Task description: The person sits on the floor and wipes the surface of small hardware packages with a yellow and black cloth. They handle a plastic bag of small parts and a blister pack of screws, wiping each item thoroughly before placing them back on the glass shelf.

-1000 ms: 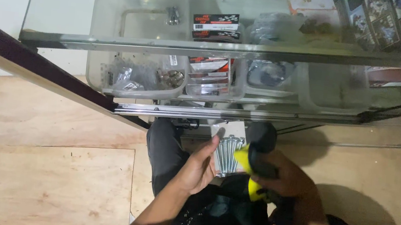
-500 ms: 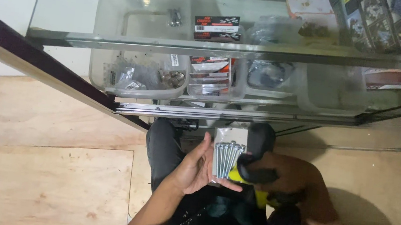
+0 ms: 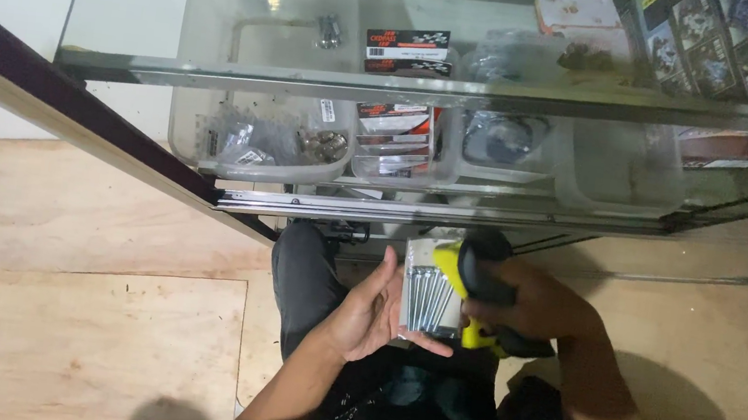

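Observation:
My left hand (image 3: pixel 369 313) holds a clear plastic packet of long metal bolts (image 3: pixel 429 299) upright, thumb under its lower edge and fingers behind it. My right hand (image 3: pixel 534 303) grips a yellow and black handheld scanner (image 3: pixel 470 273), its head right beside the packet's right edge. Both hands are over my lap, in front of a glass display case (image 3: pixel 462 93).
Inside the case stand clear plastic bins (image 3: pixel 255 145) with bagged small metal parts, red and black packets (image 3: pixel 395 128), a bag with a black ring (image 3: pixel 504 140) and boxes (image 3: pixel 579 13) at the back right. A dark metal rail (image 3: pixel 75 110) slants at left. Plywood floor (image 3: pixel 78 336) lies below.
The packet has been turned more upright and raised a little in my left hand. The scanner has moved up closer to the packet's right side.

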